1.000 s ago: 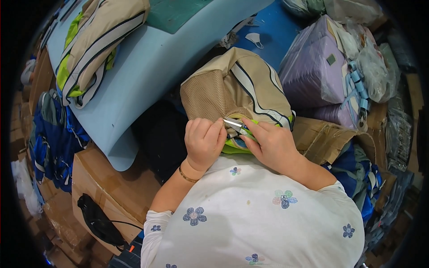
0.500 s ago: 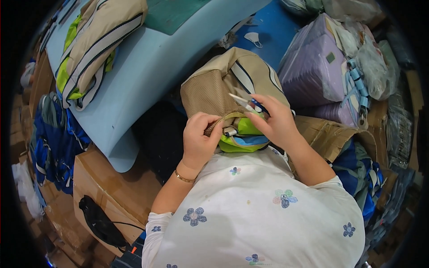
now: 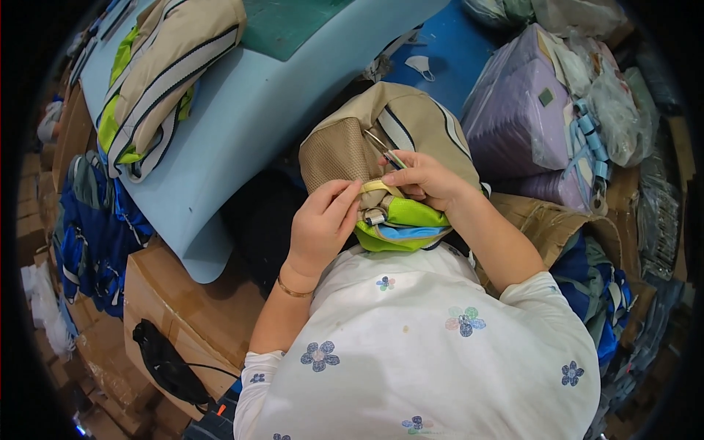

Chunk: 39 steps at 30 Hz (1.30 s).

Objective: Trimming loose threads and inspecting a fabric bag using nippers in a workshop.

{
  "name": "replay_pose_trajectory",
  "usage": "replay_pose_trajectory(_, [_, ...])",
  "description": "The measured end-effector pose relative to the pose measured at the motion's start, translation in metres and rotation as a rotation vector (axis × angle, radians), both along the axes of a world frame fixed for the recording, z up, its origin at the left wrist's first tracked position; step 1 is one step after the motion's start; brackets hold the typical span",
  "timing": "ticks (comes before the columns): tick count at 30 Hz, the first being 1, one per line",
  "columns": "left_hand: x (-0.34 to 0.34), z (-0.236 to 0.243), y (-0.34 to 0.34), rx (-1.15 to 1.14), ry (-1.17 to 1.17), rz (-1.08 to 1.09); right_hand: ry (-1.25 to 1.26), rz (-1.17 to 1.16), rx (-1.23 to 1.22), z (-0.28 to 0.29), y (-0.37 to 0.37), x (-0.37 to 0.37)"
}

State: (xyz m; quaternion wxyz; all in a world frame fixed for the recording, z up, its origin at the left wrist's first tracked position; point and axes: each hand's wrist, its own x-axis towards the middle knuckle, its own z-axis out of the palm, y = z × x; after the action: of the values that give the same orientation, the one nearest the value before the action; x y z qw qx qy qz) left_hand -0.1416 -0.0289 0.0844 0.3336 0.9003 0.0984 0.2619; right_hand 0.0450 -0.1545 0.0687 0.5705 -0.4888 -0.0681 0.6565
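While left hand [image 3: 319,224] pinches trim [image 3: 378,186] on beige bag [image 3: 334,158] | right hand [image 3: 427,181] holds scissors [image 3: 388,153] | plastic [image 3: 545,144] wraps purple bundle [image 3: 510,110]

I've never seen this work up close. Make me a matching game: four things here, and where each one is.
Things:
1. metal-bladed scissors
2. white face mask
3. beige fabric bag with brown mesh
4. thin gold-coloured bracelet

Places:
A. around the wrist of the left hand
B. on the flat blue surface
C. in the right hand
D. under both hands

Pairs: 1-C, 2-B, 3-D, 4-A
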Motion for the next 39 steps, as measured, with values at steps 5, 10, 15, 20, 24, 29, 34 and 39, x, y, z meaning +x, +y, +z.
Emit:
replay_pose_trajectory(5, [0.007, -0.001, -0.003, 0.303, 0.076, 0.034, 0.088, 0.029, 0.018, 0.004, 0.004, -0.002])
replay_pose_trajectory(10, [0.008, -0.009, 0.002, 0.477, 0.209, 0.018, -0.637, -0.114, 0.265, -0.014, 0.007, -0.020])
replay_pose_trajectory(15, [0.007, -0.012, 0.009, 0.408, 0.157, -0.013, -1.109, 0.022, 0.151, 0.002, -0.001, -0.030])
replay_pose_trajectory(20, [0.005, -0.020, 0.015, 0.135, 0.087, -0.053, -1.153, 0.038, 0.046, 0.002, 0.002, -0.033])
replay_pose_trajectory(24, [0.004, -0.013, 0.013, -0.166, 0.184, -0.123, -0.986, 0.022, 0.093, -0.013, 0.003, -0.027])
replay_pose_trajectory(29, [0.003, -0.029, 0.015, -0.217, 0.185, -0.208, -0.980, 0.037, 0.149, -0.032, 0.001, -0.026])
replay_pose_trajectory(34, [0.001, -0.034, 0.018, -0.494, 0.263, -0.236, -1.099, 0.055, 0.072, -0.004, -0.009, -0.029])
replay_pose_trajectory(39, [0.003, -0.027, 0.009, -0.620, 0.230, -0.147, -1.584, 0.121, -0.044, 0.038, -0.040, -0.038])
